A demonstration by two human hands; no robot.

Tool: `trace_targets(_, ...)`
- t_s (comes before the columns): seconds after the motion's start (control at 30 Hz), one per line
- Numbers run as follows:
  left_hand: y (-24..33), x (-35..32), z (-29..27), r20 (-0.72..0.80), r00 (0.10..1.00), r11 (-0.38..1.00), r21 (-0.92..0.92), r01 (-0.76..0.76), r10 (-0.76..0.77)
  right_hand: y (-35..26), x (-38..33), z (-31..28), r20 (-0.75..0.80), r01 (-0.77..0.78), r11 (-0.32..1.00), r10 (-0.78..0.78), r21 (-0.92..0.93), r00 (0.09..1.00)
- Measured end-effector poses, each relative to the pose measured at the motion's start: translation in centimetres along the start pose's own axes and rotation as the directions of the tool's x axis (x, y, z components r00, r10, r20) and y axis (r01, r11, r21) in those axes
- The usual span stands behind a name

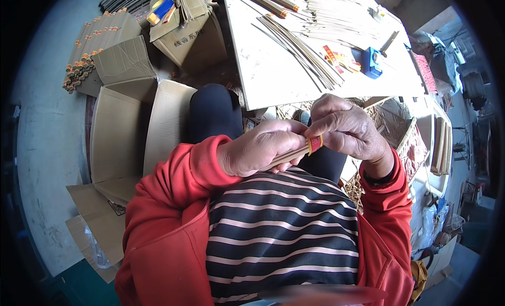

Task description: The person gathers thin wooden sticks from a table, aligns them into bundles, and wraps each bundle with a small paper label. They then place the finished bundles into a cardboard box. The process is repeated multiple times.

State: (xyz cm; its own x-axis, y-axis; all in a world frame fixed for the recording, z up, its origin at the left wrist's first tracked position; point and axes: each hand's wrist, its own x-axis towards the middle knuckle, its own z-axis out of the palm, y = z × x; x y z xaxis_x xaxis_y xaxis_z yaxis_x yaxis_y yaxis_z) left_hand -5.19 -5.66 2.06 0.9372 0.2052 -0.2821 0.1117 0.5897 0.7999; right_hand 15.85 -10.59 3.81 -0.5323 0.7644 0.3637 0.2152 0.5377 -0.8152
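The left hand (258, 148) is closed around a bundle of thin sticks (286, 156) above the lap; the right hand (344, 129) pinches the red-and-yellow paper band (314, 144) at its end; more sticks (302, 53) lie on the bench (263, 69).

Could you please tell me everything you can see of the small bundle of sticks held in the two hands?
The bundle of sticks is thin, tan and wood-like, lying almost level in front of the striped shirt. A red and yellow paper band wraps its right end. The left hand closes around its middle, hiding most of it; the right hand pinches the banded end with its fingers.
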Motion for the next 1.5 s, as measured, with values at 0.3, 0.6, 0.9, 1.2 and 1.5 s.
trace_targets(0.3,-0.1,0.1,0.3,-0.044,0.999,1.000,-0.029,-0.006,0.004,0.3,0.0,-0.1,0.028,0.049,0.998,-0.050,0.036,0.998)
trace_targets(0.6,-0.4,0.7,-0.1,0.030,1.000,0.998,-0.066,0.010,-0.008,0.1,-0.2,-0.2,0.049,0.049,0.993,-0.055,0.107,0.997)
trace_targets(0.9,-0.5,1.0,0.3,0.034,0.999,0.998,-0.052,-0.018,0.020,0.7,-0.4,-0.6,0.113,0.021,0.982,-0.042,0.186,0.993)
trace_targets(1.2,0.5,0.6,0.4,-0.222,0.965,0.990,0.065,-0.126,0.138,0.1,-1.7,0.7,-0.439,-0.147,0.961,0.240,0.236,0.866)
trace_targets(1.5,0.1,0.6,0.1,-0.338,0.923,0.981,0.108,-0.158,0.186,-0.5,-0.4,5.5,-0.455,-0.422,0.879,0.477,0.224,0.752)
